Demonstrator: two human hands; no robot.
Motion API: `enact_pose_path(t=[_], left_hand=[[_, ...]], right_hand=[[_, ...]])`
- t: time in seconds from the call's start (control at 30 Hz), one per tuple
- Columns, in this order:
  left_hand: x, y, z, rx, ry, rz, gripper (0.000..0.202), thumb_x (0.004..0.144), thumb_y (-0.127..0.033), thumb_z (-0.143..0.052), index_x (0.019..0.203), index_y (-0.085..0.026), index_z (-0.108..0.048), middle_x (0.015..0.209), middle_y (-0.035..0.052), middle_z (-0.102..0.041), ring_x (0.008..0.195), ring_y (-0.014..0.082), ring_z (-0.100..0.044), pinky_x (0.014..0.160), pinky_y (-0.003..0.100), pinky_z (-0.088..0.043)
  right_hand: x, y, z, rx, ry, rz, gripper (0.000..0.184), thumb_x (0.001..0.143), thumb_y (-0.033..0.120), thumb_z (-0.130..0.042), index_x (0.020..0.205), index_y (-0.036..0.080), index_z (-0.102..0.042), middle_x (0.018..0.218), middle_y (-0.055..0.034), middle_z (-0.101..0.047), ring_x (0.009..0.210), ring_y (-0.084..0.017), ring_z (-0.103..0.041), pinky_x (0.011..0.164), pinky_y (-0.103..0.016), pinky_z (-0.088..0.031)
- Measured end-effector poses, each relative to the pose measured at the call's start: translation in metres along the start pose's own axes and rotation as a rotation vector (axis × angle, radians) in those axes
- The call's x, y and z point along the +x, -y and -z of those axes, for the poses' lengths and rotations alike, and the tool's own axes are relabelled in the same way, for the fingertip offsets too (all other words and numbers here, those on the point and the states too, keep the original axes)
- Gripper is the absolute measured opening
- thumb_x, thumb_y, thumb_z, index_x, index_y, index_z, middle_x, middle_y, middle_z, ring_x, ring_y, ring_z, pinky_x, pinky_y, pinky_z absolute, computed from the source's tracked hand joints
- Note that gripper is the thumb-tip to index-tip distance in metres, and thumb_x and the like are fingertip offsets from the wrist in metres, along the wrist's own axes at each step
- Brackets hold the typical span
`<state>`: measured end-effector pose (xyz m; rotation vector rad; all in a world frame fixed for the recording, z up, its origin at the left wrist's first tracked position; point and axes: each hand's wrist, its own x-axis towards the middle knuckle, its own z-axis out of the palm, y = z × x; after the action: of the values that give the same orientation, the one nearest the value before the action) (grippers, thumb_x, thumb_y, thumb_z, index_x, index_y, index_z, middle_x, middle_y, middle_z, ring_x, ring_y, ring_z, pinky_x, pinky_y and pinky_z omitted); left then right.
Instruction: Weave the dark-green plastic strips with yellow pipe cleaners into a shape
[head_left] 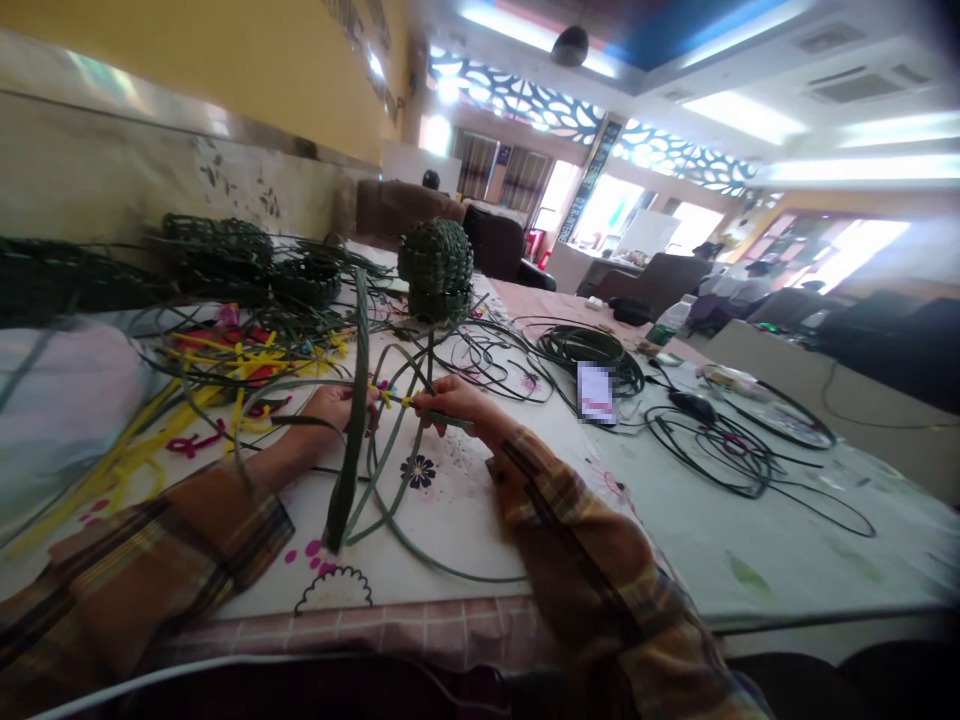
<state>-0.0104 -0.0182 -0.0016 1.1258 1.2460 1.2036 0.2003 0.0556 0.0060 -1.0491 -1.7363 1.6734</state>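
Observation:
My left hand (328,412) is closed on the left side of a small cluster of crossing green plaiting strips (390,505), its fingertips partly hidden behind an upright flat strip (352,430). My right hand (456,402) pinches a green strip at the cluster's right side. Between the two hands, yellow ties (387,397) sit on the strips, with small pink and blue bits beside them. Long loose ends arch above the hands and curve down onto the patterned tablecloth (465,500).
A woven green form (436,270) stands beyond my hands. Yellow strips (142,470) and tangled green strips lie left. Rightward are a coil of green strip (592,350), a blurred-out phone-like rectangle (596,392), looser coils (712,450) and a bottle (670,322).

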Motion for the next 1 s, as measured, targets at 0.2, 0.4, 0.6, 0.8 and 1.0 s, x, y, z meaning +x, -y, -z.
enact_pose_path(t=[0.2, 0.4, 0.6, 0.8, 1.0], left_hand=[[0.001, 0.004, 0.0, -0.064, 0.072, 0.077, 0.03, 0.063, -0.044, -0.086, 0.075, -0.022, -0.069, 0.069, 0.0011, -0.07, 0.061, 0.0176, -0.062, 0.059, 0.032, -0.053], [0.0, 0.011, -0.005, -0.074, 0.08, 0.07, 0.036, 0.064, -0.04, -0.085, 0.08, -0.017, -0.064, 0.066, 0.0002, -0.067, 0.049, 0.0136, -0.06, 0.049, 0.025, -0.05], [0.002, 0.01, -0.005, -0.004, 0.115, 0.055, 0.027, 0.073, -0.035, -0.079, 0.077, -0.015, -0.061, 0.066, 0.0032, -0.068, 0.05, 0.0147, -0.062, 0.048, 0.024, -0.051], [0.0, 0.008, -0.009, -0.129, 0.085, 0.12, 0.019, 0.081, -0.025, -0.073, 0.077, -0.016, -0.056, 0.068, 0.0035, -0.07, 0.055, 0.018, -0.066, 0.053, 0.028, -0.055], [0.002, 0.012, -0.006, -0.126, 0.076, 0.103, 0.025, 0.077, -0.032, -0.078, 0.08, -0.015, -0.06, 0.079, 0.0071, -0.073, 0.069, 0.0242, -0.072, 0.056, 0.03, -0.056]], right_hand=[[0.0, -0.009, 0.003, -0.009, 0.109, 0.049, 0.036, 0.072, 0.044, -0.08, 0.076, 0.012, -0.066, 0.053, 0.0025, -0.061, 0.04, -0.006, -0.05, 0.038, -0.017, -0.041], [-0.001, -0.01, -0.008, -0.041, 0.103, 0.015, 0.038, 0.064, 0.044, -0.084, 0.075, 0.01, -0.071, 0.05, 0.0046, -0.054, 0.04, -0.006, -0.045, 0.037, -0.019, -0.035], [-0.006, -0.003, -0.016, -0.069, 0.02, -0.014, 0.027, 0.061, 0.034, -0.083, 0.062, 0.012, -0.067, 0.046, 0.0057, -0.051, 0.04, -0.004, -0.04, 0.038, -0.019, -0.029], [-0.005, -0.003, -0.016, -0.069, -0.01, 0.003, 0.027, 0.059, 0.034, -0.081, 0.057, 0.014, -0.063, 0.046, 0.0049, -0.052, 0.042, -0.005, -0.041, 0.04, -0.019, -0.029], [-0.005, -0.002, -0.016, -0.044, -0.033, -0.032, 0.021, 0.059, 0.029, -0.079, 0.062, 0.013, -0.066, 0.046, 0.0045, -0.053, 0.041, -0.006, -0.043, 0.038, -0.019, -0.031]])
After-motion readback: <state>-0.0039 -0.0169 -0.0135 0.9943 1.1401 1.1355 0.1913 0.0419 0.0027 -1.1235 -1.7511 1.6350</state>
